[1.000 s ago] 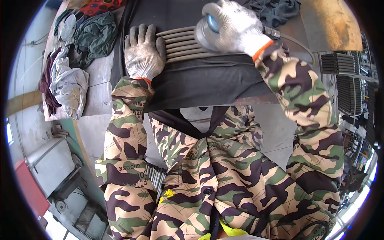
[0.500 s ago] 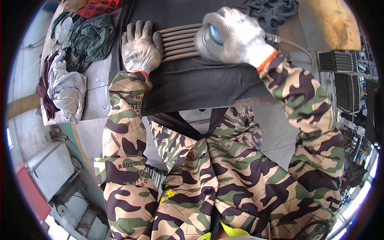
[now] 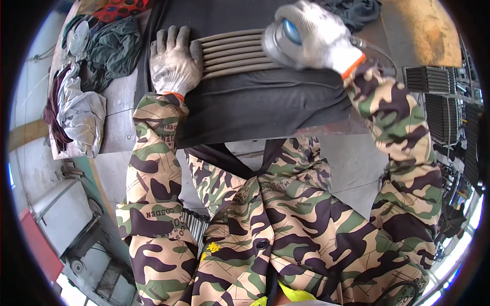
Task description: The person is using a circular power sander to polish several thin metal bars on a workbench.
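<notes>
Several dull metal rods [image 3: 232,53] lie side by side across a black cloth [image 3: 265,99] on the table. My left hand [image 3: 176,61], in a soiled knit glove, lies flat over their left end, fingers spread. My gloved right hand [image 3: 324,38] is wrapped round a round pneumatic sander [image 3: 273,45] with a blue top. The sander sits over the right part of the rods and hides their far end. Its hose [image 3: 380,51] leads off to the right. The sander's underside is hidden.
Crumpled green cloth [image 3: 113,46] and a pale grey rag [image 3: 81,115] lie at the table's left. Dark cloth [image 3: 354,14] lies behind my right hand, near a stained board [image 3: 421,33]. Stacked dark rods [image 3: 441,117] stand on a rack at the right.
My right hand and the sander have moved right and slightly away along the rods. My left hand stays flat on the rods, appearing slightly further left.
</notes>
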### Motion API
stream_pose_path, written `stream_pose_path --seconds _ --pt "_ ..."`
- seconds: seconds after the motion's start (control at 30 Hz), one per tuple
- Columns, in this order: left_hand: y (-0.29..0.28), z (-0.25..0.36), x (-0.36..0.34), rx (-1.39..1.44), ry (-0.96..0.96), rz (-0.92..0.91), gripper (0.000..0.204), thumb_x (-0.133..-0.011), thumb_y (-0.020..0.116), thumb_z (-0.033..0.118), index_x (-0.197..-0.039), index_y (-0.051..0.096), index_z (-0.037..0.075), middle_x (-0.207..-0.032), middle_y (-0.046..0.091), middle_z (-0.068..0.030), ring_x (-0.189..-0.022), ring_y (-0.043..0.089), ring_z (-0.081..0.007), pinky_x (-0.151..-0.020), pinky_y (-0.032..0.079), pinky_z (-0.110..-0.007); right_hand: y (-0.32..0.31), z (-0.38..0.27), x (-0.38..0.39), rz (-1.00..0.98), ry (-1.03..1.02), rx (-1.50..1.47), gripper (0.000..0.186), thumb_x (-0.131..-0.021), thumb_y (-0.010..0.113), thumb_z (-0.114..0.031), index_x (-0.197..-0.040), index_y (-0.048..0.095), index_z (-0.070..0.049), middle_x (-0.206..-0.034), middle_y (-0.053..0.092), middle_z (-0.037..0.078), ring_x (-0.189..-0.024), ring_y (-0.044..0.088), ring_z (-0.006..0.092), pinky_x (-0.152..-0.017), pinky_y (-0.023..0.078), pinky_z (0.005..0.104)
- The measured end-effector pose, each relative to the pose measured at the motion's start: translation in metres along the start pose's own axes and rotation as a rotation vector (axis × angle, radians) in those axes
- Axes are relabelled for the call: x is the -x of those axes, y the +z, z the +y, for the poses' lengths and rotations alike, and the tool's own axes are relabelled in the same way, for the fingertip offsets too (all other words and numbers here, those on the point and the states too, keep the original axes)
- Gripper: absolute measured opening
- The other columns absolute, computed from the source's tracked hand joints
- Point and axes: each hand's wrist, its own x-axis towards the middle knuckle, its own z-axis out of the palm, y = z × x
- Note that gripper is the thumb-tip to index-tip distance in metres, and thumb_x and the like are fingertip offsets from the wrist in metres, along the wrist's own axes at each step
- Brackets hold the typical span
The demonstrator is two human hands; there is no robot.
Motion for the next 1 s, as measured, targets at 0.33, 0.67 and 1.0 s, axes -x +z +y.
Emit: stream_pose_path --seconds 0.33,0.67,1.0 --pt "0.004 -0.011 0.0 0.007 0.01 -0.066 0.047 -0.105 0.058 0.034 -0.141 0.065 0.005 -0.14 0.064 -0.017 -0.134 0.055 -0.0391 -0.116 0.042 -0.054 -0.014 0.02 -0.001 0.017 -0.035 -0.072 0.034 -0.088 0.078 -0.037 -0.111 0.071 -0.013 -0.099 0.069 0.019 -0.095 0.071 0.0421 -0.079 0.059 0.0545" --pt "0.006 -0.011 0.006 -0.009 -0.023 -0.101 0.049 -0.106 0.057 0.037 -0.144 0.063 0.006 -0.148 0.062 -0.0191 -0.143 0.051 -0.0437 -0.121 0.039 -0.055 -0.003 0.028 -0.001 -0.016 -0.014 -0.056 0.045 -0.09 0.078 -0.042 -0.124 0.07 -0.014 -0.109 0.07 0.017 -0.103 0.072 0.0407 -0.085 0.06 0.054" --pt "-0.016 0.001 0.017 0.032 -0.027 -0.048 0.05 -0.102 0.06 0.032 -0.142 0.061 0.001 -0.146 0.061 -0.0239 -0.141 0.051 -0.048 -0.121 0.038 -0.059 -0.001 0.02 -0.006 -0.078 0.036 -0.006 0.041 -0.092 0.074 -0.044 -0.124 0.069 -0.019 -0.113 0.069 0.016 -0.108 0.072 0.0387 -0.093 0.059 0.0529"
